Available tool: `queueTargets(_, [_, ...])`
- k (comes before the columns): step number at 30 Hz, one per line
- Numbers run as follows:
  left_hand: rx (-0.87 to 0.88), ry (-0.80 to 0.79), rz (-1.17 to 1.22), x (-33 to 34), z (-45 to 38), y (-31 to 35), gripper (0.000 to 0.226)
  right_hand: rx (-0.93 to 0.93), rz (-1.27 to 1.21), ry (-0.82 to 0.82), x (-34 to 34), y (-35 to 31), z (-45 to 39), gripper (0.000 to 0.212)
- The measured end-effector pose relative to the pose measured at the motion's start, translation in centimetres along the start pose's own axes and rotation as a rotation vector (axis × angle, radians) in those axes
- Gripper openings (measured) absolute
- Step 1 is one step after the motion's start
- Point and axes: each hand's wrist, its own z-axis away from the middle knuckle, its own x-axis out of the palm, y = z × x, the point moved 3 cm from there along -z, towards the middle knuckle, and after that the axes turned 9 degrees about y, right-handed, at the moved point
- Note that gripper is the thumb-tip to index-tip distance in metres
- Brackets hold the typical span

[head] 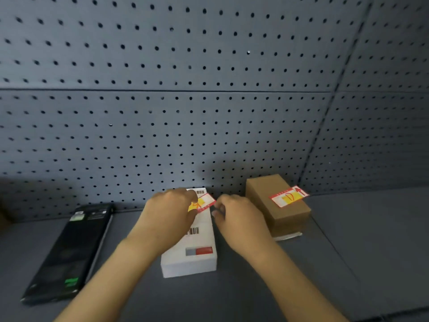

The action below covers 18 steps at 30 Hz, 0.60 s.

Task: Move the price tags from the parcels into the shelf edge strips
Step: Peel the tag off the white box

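A white parcel (197, 249) with barcodes lies on the grey shelf (232, 293) in the middle. A red, white and yellow price tag (205, 201) sits at its far end, and my left hand (169, 212) pinches the tag's left part. My right hand (236, 217) hovers just right of that tag with fingers curled, holding nothing that I can see. A brown cardboard parcel (278, 205) stands to the right with a second price tag (289, 196) lying on top. A black parcel (69, 252) lies flat at the left. No shelf edge strip is in view.
A grey pegboard wall (185, 89) rises right behind the parcels, with a side panel (383, 112) at the right. Bare shelf surface extends to the right of the brown parcel and in front of the white one.
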Motion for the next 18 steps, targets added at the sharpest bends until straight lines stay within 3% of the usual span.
queueTargets(10, [-0.042, -0.018, -0.006, 0.7, -0.7, -2.0, 0.025, 0.149, 0.016, -0.077, 3.3, -0.7, -2.6, 0.034])
queueTargets(14, [-0.022, -0.029, 0.015, 1.0, -0.7, -2.4, 0.026, 0.16, -0.004, -0.088, 4.0, -1.0, -2.7, 0.027])
queueTargets(18, [-0.006, -0.015, 0.027, 1.0, -0.7, -2.6, 0.027, 0.186, -0.061, 0.01, 3.7, -1.0, -2.8, 0.02])
